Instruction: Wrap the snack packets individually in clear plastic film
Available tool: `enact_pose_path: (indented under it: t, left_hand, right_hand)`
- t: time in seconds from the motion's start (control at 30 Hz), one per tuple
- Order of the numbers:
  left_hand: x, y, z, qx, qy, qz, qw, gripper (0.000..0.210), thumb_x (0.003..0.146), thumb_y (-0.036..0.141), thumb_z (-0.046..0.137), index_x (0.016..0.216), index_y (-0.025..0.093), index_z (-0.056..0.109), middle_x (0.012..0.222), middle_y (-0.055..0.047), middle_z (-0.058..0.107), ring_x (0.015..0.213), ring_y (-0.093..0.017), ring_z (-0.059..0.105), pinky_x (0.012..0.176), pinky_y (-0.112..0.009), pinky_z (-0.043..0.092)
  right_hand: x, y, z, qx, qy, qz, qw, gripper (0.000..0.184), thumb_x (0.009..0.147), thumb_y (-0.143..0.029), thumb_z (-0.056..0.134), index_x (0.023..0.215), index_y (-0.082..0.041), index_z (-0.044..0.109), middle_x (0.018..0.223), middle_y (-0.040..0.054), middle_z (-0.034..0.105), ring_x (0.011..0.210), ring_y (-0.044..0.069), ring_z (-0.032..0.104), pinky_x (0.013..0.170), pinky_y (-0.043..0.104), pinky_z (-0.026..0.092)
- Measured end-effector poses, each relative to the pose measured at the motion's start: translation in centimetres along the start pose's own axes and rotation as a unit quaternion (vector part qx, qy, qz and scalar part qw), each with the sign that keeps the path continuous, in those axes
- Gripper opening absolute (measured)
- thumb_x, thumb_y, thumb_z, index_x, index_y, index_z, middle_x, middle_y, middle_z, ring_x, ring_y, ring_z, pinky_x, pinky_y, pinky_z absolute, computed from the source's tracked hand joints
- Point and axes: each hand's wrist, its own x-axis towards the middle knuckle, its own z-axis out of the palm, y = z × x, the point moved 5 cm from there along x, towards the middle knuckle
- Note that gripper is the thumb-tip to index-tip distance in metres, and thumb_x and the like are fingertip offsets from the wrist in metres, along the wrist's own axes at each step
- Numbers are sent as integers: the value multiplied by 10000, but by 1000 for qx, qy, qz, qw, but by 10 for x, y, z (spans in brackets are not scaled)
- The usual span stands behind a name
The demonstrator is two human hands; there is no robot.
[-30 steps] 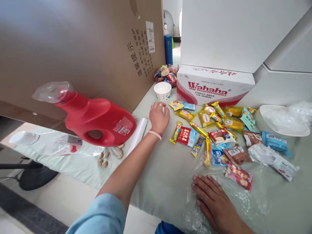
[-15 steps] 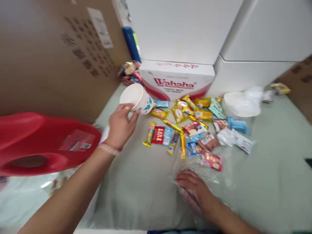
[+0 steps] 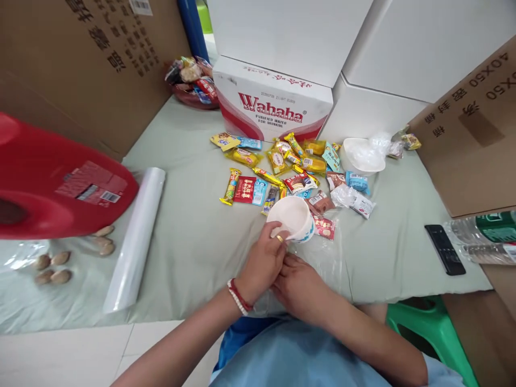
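My left hand (image 3: 263, 264) is closed on the rim of a white paper bowl (image 3: 292, 212) with a blue pattern on its side. The bowl is tipped, its mouth facing up and towards me. Just below it, my right hand (image 3: 303, 290) has its fingers curled on a clear plastic bag (image 3: 324, 263), against my left hand. Part of the bag spreads over the cloth to the right; the right fingertips are hidden. Beyond the bowl lie several wrapped snacks, among them a red packet (image 3: 324, 228) touching the bag and a red-and-blue packet (image 3: 250, 191).
A Wahaha water carton (image 3: 274, 105) stands at the back. On the left are a red jug (image 3: 80, 188), a plastic film roll (image 3: 137, 242) and several walnuts (image 3: 60, 258). To the right are a white bowl (image 3: 363, 161), a phone (image 3: 444, 250) and bottles (image 3: 489, 228).
The paper bowl, in my left hand, has come right and towards me from beside the carton. My right hand has shifted slightly left, and both hands now meet. The view has also moved.
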Motion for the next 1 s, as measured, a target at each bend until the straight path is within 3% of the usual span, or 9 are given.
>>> enact_pose_path:
  t: [0.1, 0.23, 0.37, 0.53, 0.63, 0.77, 0.83, 0.9, 1.0]
  left_hand:
    - [-7, 8, 4, 97, -33, 62, 993, 275, 1013, 120, 472, 1139, 207, 700, 1426, -122, 608, 1246, -267, 643, 1050, -461, 606]
    - [-17, 19, 11, 154, -53, 141, 976, 256, 989, 82, 504, 1127, 180, 696, 1419, -161, 616, 1351, -328, 588, 1132, -549, 559]
    - [-24, 18, 9, 146, -9, 169, 975, 374, 998, 64, 503, 1340, 178, 604, 1536, -202, 543, 1447, -331, 542, 1140, -544, 564]
    - [-34, 9, 4, 87, 68, 165, 980, 534, 1012, 100, 540, 1513, 211, 390, 1590, -207, 522, 1462, -286, 559, 1138, -506, 580]
    - [-36, 4, 5, 74, 92, 148, 982, 532, 1011, 103, 552, 1500, 227, 385, 1566, -200, 555, 1436, -285, 586, 1155, -546, 563]
    - [-38, 0, 3, 65, 119, 139, 981, 599, 1007, 128, 587, 1544, 241, 345, 1538, -199, 574, 1435, -292, 583, 1141, -557, 565]
    - [-39, -1, 0, 81, 126, 138, 979, 620, 1012, 146, 587, 1572, 267, 349, 1510, -183, 588, 1399, -287, 610, 1109, -520, 586]
    - [-38, -4, -3, 100, 114, 137, 979, 555, 1028, 155, 560, 1550, 293, 431, 1429, -150, 631, 1298, -259, 669, 1040, -442, 619]
    - [-35, -4, -5, 117, 73, 155, 978, 367, 1040, 152, 520, 1371, 276, 618, 1266, -105, 690, 1134, -221, 704, 960, -364, 630]
  right_hand:
    - [-16, -14, -47, 43, 15, -25, 999, 244, 1070, -266, 544, 1034, -203, 778, 993, 73, 806, 934, 218, 733, 922, 366, 604]
    - [-8, 11, -98, -3, 111, 50, 993, 238, 1042, -196, 528, 1164, -229, 729, 1225, 111, 754, 1157, 259, 694, 1003, 412, 576]
    - [30, 56, -84, -97, -11, 143, 985, 317, 952, -157, 645, 1265, -171, 691, 1305, 177, 718, 1149, 314, 721, 965, 419, 584]
    - [61, 77, -59, -122, -108, 132, 978, 456, 810, -187, 796, 1246, -99, 697, 1117, 211, 781, 1043, 364, 756, 910, 425, 589]
    - [58, 82, -58, -100, -105, 116, 983, 396, 807, -177, 765, 1196, -118, 726, 1125, 190, 777, 1084, 358, 737, 908, 425, 587]
    - [34, 71, -74, 27, 10, 36, 999, 486, 786, -66, 629, 1252, -186, 696, 1208, 123, 744, 1185, 298, 682, 1006, 434, 553]
    - [17, 67, -88, 129, 93, 10, 987, 504, 780, -112, 641, 1270, -220, 683, 1239, 100, 729, 1169, 280, 679, 1015, 439, 550]
    - [0, 75, -102, 255, 178, 34, 950, 472, 797, -208, 682, 1268, -241, 680, 1130, 72, 743, 986, 246, 712, 887, 404, 588]
    - [-20, 119, -127, 446, 319, 141, 824, 395, 762, -303, 760, 1142, -245, 667, 814, -11, 674, 582, 133, 580, 541, 263, 503]
